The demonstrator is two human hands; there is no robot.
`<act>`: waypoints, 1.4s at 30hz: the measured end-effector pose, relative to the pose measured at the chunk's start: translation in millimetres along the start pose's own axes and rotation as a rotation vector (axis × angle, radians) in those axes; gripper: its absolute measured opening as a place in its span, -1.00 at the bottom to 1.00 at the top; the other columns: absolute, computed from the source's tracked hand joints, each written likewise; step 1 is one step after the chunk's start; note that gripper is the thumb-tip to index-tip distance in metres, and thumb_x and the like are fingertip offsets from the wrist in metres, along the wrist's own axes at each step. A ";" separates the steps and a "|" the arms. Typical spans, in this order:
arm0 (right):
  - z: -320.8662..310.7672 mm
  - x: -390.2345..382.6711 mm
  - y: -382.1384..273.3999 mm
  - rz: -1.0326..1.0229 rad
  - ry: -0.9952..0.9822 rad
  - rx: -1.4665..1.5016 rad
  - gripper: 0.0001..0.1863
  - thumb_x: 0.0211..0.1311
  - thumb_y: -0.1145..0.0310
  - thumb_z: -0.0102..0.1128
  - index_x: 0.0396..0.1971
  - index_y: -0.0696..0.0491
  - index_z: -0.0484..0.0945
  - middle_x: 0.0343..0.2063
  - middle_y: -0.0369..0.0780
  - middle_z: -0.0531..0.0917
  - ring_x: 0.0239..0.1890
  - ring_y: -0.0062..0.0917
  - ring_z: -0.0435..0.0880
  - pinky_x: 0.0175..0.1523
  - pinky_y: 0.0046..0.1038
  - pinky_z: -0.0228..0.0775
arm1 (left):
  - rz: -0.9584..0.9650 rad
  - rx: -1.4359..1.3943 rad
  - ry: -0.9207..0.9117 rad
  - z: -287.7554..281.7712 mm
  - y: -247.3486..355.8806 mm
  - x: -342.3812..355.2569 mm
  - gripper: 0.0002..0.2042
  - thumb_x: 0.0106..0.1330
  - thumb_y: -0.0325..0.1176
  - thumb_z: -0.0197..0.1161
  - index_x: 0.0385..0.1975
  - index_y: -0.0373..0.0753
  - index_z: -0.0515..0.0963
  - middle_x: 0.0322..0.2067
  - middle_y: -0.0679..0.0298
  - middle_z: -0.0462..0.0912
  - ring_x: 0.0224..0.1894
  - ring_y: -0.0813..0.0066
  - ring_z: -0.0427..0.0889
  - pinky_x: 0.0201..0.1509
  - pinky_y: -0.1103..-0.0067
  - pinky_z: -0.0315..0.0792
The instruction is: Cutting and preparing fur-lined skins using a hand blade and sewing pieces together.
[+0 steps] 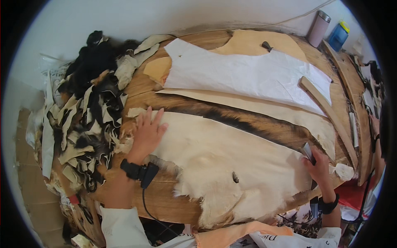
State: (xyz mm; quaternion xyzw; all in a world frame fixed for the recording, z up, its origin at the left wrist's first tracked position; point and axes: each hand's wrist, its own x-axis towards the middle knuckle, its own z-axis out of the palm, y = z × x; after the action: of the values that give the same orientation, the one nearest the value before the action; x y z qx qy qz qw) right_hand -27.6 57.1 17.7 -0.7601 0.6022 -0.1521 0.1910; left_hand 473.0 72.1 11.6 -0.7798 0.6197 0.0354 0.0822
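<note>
A cream-coloured fur hide lies skin side up across the near part of the wooden table, with a ragged near edge and a small dark hole. My left hand rests flat on its left end, fingers spread and holding nothing. At the hide's right end, my right hand is closed around a knife with a flat metal blade, the metal end pointing up and away from me. Its lower part is mostly covered by my fingers. Just beyond the hide's far edge runs a strip of brown and black fur, beside another pale hide piece.
A large white pattern sheet lies farther back over tan pattern pieces. Black and cream fur scraps are heaped at the left. A wooden stick lies at the right. A pink flask and a blue bottle stand at the far right.
</note>
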 end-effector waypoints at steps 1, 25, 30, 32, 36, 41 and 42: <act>4.5 -0.4 1.6 -0.008 0.000 0.012 -0.78 -0.10 0.37 0.28 -0.48 0.15 0.48 -0.79 -0.14 0.40 -0.74 -0.31 0.38 -0.58 -0.38 0.17 | 0.066 -0.086 0.032 10.2 -10.7 2.9 -0.47 0.32 -0.04 -0.08 0.27 -0.05 0.11 0.28 0.00 0.02 0.28 -0.11 -0.01 0.29 0.13 -0.07; -12.8 10.9 56.3 0.164 0.212 -0.234 -0.73 -0.02 0.22 0.24 -0.61 0.11 0.45 -0.75 -0.08 0.45 -0.65 -0.19 0.47 -0.53 -0.25 0.22 | -0.042 -0.061 0.163 42.1 68.0 60.2 -0.29 0.29 0.04 -0.06 0.25 -0.41 0.00 0.27 -0.17 -0.04 0.31 -0.13 -0.08 0.34 0.21 -0.12; -12.7 18.9 46.6 0.266 0.126 -0.240 -0.74 -0.01 0.15 0.22 -0.55 0.05 0.49 -0.62 -0.10 0.57 -0.51 -0.18 0.57 -0.41 -0.21 0.36 | -0.093 -0.019 0.146 38.9 45.1 59.1 -0.31 0.31 0.04 -0.10 0.26 -0.37 0.01 0.27 -0.14 0.00 0.32 -0.04 -0.05 0.34 0.20 -0.11; -31.9 19.0 49.8 0.201 0.121 -0.058 -0.71 -0.01 0.10 0.23 -0.55 0.04 0.51 -0.62 -0.12 0.57 -0.51 -0.19 0.57 -0.41 -0.22 0.36 | -0.115 -0.029 0.114 20.7 60.6 48.7 -0.32 0.31 0.05 -0.10 0.27 -0.34 0.00 0.27 -0.12 -0.01 0.32 -0.02 -0.06 0.34 0.21 -0.12; -90.3 49.2 77.8 0.200 0.188 -0.019 -0.68 -0.01 0.08 0.24 -0.47 0.07 0.57 -0.64 -0.15 0.56 -0.57 -0.30 0.54 -0.43 -0.33 0.33 | -0.006 -0.071 0.062 2.0 83.9 29.4 -0.38 0.36 0.00 -0.17 0.28 -0.30 -0.01 0.30 -0.09 -0.05 0.34 -0.02 -0.11 0.36 0.25 -0.20; -117.9 138.7 157.3 0.313 0.194 -0.088 -0.69 -0.12 0.17 0.21 -0.40 0.07 0.61 -0.52 -0.08 0.62 -0.40 -0.23 0.61 -0.25 -0.27 0.41 | 0.257 -0.251 -0.021 -53.8 174.3 -11.1 -0.42 0.41 -0.04 -0.26 0.29 -0.32 -0.04 0.30 -0.09 -0.08 0.36 0.01 -0.15 0.38 0.31 -0.24; -108.8 149.5 179.6 0.309 0.200 -0.084 -0.69 -0.12 0.17 0.21 -0.40 0.07 0.61 -0.52 -0.08 0.62 -0.40 -0.23 0.61 -0.25 -0.27 0.41 | 0.317 -0.381 -0.080 -69.9 195.7 -19.2 -0.41 0.42 -0.04 -0.28 0.29 -0.35 -0.05 0.30 -0.08 -0.08 0.36 0.05 -0.15 0.38 0.35 -0.24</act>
State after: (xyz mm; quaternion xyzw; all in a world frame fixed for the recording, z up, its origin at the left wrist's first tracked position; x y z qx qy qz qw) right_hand -197.6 -136.3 28.7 -0.6469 0.7336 -0.1705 0.1193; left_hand 275.2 35.7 66.9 -0.6723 0.7126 0.1949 -0.0482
